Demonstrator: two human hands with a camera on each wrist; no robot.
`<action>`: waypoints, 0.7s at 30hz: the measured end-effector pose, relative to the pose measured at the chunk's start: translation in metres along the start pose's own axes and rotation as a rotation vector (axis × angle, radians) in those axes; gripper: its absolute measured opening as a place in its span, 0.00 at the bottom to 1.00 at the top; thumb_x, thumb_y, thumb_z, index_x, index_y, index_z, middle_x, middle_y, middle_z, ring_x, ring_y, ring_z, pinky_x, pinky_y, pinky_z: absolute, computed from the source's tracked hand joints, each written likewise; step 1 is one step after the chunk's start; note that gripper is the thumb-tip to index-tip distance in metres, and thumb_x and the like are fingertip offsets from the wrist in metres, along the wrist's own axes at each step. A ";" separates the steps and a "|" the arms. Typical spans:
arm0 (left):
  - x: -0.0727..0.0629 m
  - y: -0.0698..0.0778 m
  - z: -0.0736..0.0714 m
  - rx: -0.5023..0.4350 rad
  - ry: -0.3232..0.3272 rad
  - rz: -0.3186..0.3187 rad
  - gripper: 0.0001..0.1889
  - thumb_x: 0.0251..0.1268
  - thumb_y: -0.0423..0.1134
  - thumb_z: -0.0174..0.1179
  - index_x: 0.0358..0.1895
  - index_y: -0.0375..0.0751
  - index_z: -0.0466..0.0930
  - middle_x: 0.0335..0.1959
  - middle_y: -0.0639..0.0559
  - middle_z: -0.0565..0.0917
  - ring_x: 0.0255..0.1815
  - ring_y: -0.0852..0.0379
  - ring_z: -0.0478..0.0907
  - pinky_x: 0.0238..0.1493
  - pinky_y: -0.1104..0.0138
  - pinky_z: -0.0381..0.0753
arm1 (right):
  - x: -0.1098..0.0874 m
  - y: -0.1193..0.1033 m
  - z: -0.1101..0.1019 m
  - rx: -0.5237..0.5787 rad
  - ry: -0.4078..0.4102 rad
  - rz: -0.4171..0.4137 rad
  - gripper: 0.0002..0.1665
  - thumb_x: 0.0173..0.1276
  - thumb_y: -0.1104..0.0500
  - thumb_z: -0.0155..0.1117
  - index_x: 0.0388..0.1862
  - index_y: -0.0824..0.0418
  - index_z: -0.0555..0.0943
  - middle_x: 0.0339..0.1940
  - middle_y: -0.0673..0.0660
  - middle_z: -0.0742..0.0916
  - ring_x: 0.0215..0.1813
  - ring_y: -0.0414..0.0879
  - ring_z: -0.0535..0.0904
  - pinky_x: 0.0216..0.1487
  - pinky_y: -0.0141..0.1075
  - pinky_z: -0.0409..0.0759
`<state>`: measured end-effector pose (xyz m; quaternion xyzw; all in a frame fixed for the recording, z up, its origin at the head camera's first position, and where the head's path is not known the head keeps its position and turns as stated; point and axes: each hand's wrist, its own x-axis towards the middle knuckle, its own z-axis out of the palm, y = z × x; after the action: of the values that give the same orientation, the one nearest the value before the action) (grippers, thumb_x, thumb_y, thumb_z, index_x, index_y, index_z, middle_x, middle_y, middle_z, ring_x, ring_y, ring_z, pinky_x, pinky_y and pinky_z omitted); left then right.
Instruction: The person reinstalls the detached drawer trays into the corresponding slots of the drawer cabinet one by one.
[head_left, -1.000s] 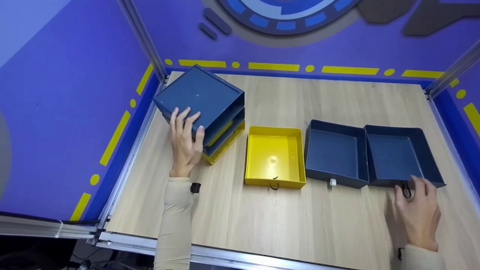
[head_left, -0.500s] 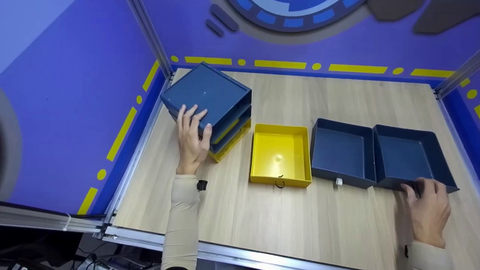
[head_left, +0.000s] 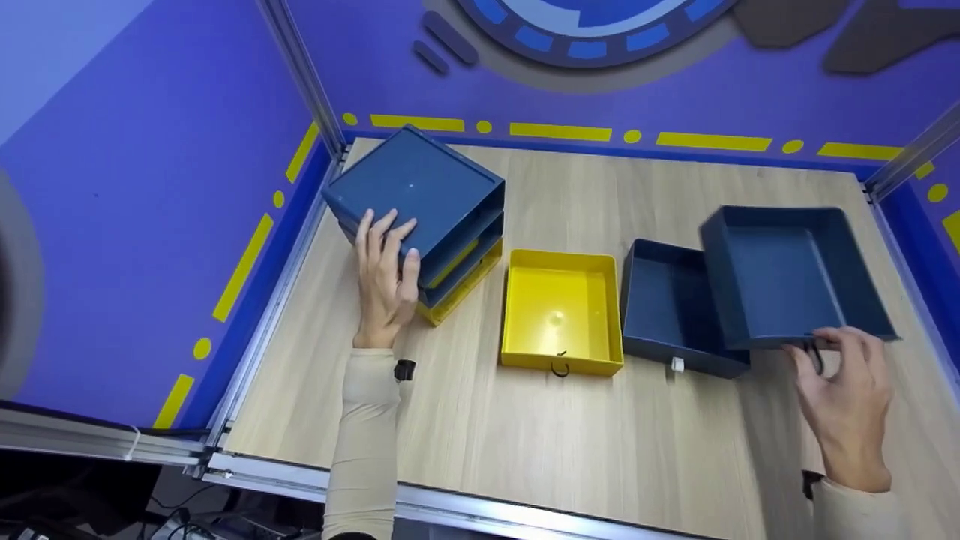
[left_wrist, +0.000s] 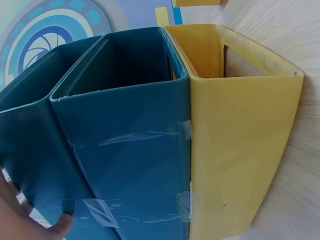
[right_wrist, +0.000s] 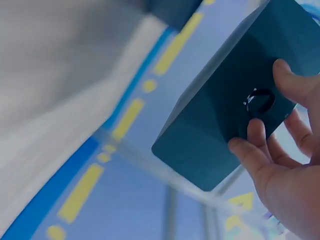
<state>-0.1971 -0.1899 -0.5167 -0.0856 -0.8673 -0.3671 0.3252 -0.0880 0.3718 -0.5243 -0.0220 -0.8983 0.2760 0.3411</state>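
Observation:
My left hand [head_left: 386,277] rests on the near corner of a stacked drawer case [head_left: 416,184], its fingers spread on the dark blue top. In the left wrist view, the case has two dark blue shells and a yellow shell [left_wrist: 240,150], with open fronts and clear tape across the seams. My right hand [head_left: 847,405] holds an empty dark blue drawer [head_left: 784,277] by its front wall, thumb and fingers around a black loop pull [right_wrist: 261,101]. That drawer is raised and overlaps the view of another dark blue drawer [head_left: 664,300] with a white pull.
A yellow drawer [head_left: 559,315] with a black loop pull lies on the wooden table [head_left: 570,442] between the case and the blue drawers. Purple panels [head_left: 187,172] wall the left, back and right. A metal rail [head_left: 480,510] edges the table's front.
My right hand has gripped the rightmost dark blue drawer and lifted it off the table, slightly away from me and leftward. My left hand stays on the case.

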 end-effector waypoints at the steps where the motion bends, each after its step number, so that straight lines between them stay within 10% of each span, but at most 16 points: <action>1: 0.000 0.000 0.000 0.000 0.000 0.003 0.26 0.80 0.49 0.44 0.67 0.43 0.83 0.77 0.41 0.74 0.87 0.40 0.53 0.87 0.42 0.49 | 0.002 -0.007 0.004 0.045 0.005 -0.038 0.21 0.57 0.74 0.81 0.48 0.76 0.82 0.51 0.76 0.82 0.51 0.64 0.78 0.66 0.20 0.66; 11: 0.002 -0.001 -0.002 -0.002 -0.014 0.000 0.26 0.79 0.50 0.44 0.68 0.44 0.83 0.76 0.41 0.74 0.87 0.40 0.53 0.87 0.42 0.49 | 0.015 -0.083 0.056 0.271 -0.151 -0.411 0.25 0.48 0.76 0.85 0.46 0.73 0.84 0.49 0.70 0.84 0.50 0.64 0.81 0.69 0.17 0.65; 21: 0.001 -0.001 -0.004 -0.012 -0.037 -0.004 0.25 0.80 0.50 0.46 0.69 0.45 0.82 0.78 0.41 0.73 0.88 0.41 0.52 0.87 0.42 0.50 | 0.015 -0.135 0.100 0.299 -0.327 -0.537 0.25 0.54 0.72 0.85 0.49 0.67 0.83 0.53 0.64 0.84 0.54 0.56 0.83 0.65 0.23 0.74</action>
<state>-0.1960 -0.1939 -0.5149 -0.0927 -0.8711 -0.3710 0.3080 -0.1418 0.2131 -0.5077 0.3100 -0.8644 0.3048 0.2527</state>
